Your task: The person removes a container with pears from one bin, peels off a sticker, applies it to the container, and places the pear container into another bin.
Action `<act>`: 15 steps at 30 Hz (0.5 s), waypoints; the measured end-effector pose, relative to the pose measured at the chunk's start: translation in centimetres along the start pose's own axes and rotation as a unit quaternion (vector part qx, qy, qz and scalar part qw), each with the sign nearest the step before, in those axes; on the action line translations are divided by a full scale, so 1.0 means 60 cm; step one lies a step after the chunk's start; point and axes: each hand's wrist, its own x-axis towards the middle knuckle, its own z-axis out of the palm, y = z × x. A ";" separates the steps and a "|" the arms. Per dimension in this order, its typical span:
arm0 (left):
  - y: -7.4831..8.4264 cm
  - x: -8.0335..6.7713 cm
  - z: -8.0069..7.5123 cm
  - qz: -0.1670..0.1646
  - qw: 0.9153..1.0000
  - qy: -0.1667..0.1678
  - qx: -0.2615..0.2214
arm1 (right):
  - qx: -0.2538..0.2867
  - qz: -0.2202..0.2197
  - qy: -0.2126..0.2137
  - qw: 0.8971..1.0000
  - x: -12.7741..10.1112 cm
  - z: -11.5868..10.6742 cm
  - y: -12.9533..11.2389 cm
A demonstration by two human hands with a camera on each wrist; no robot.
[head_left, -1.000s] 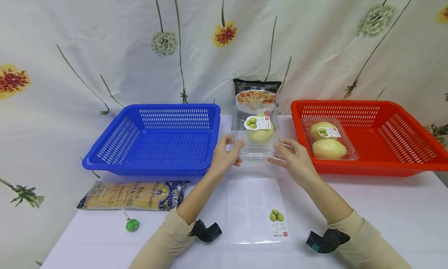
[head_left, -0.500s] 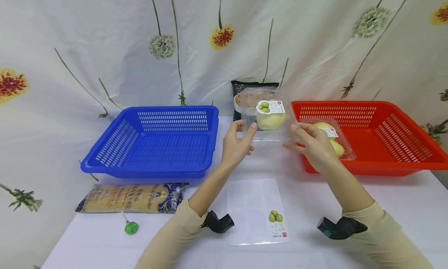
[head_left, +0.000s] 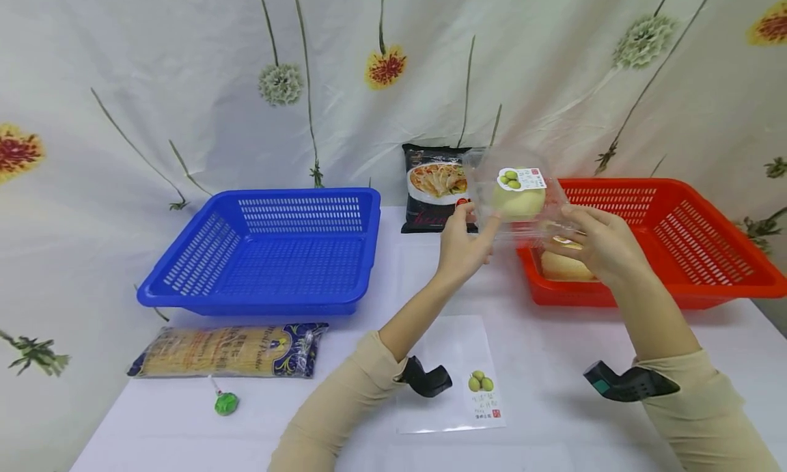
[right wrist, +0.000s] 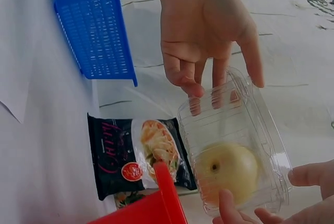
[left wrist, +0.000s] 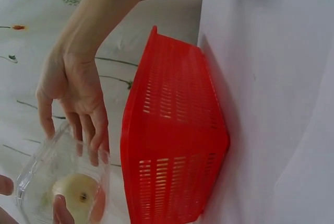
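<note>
You hold the clear plastic clamshell box with one yellow-green pear (head_left: 518, 197) in the air between your left hand (head_left: 462, 248) and right hand (head_left: 601, 245), fingers gripping its two ends. It hangs over the near-left corner of the red slotted plastic basket (head_left: 707, 253), so its long axis runs from hand to hand and your right hand is nearer the basket.

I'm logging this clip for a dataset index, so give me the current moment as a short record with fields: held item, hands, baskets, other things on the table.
held item: clear plastic clamshell box with one pale yellow-green fruit, raised above the red basket's near-left corner
left hand: grips the box's left side
right hand: grips the box's right side
red slotted plastic basket: holds another fruit pack, mostly hidden by the right hand
blue slotted plastic basket: nothing visible inside
on table: black noodle packet, dried noodle bundle, green lollipop, clear fruit-printed bag
</note>
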 end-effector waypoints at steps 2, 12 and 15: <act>0.000 0.003 0.012 0.001 1.000 0.003 0.006 | 0.003 0.003 0.010 1.000 0.001 -0.012 -0.003; 0.003 0.019 0.075 0.001 1.000 -0.018 -0.017 | -0.008 0.038 0.063 0.997 0.007 -0.074 -0.022; 0.005 0.025 0.092 0.000 0.999 -0.036 -0.002 | 0.009 0.039 0.070 0.997 0.006 -0.095 -0.026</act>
